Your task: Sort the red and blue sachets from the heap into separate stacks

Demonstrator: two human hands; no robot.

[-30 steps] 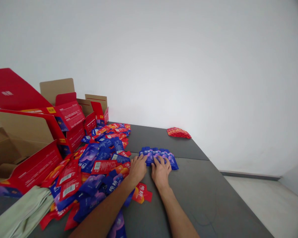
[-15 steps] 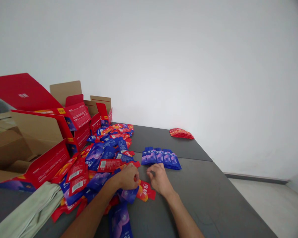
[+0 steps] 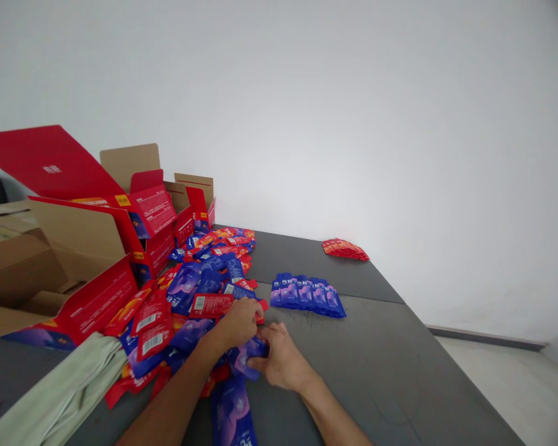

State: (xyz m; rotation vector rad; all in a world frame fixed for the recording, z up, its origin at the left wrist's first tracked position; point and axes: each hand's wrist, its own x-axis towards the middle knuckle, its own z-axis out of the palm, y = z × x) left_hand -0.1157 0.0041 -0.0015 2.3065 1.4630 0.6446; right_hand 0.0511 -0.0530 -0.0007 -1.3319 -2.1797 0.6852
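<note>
My right hand (image 3: pixel 286 359) pinches the right end of a blue pouch (image 3: pixel 244 358) with purple round shapes, at the near right side of the pile. Just above it my left hand (image 3: pixel 242 321) is closed over the pile; what its fingers hold is hidden. Beside the left fingertips shows the end of a red pouch (image 3: pixel 264 305). Another blue pouch (image 3: pixel 233 412) lies at the near edge of the view. Beyond my right hand, an overlapping row of blue pouches (image 3: pixel 307 295) lies face up on the table.
Open red boxes (image 3: pixel 100 303) stand along the left. A mixed pile of red and blue pouches (image 3: pixel 186 285) spreads beside them. A fanned stack of red pouches (image 3: pixel 345 249) sits at the far right of the dark table (image 3: pixel 376 347). Pale green cloth (image 3: pixel 81 390) lies near left.
My right hand has moved down and left onto the blue pouch. My left hand has shifted slightly up. The red-orange pouch that lay between my hands no longer shows there.
</note>
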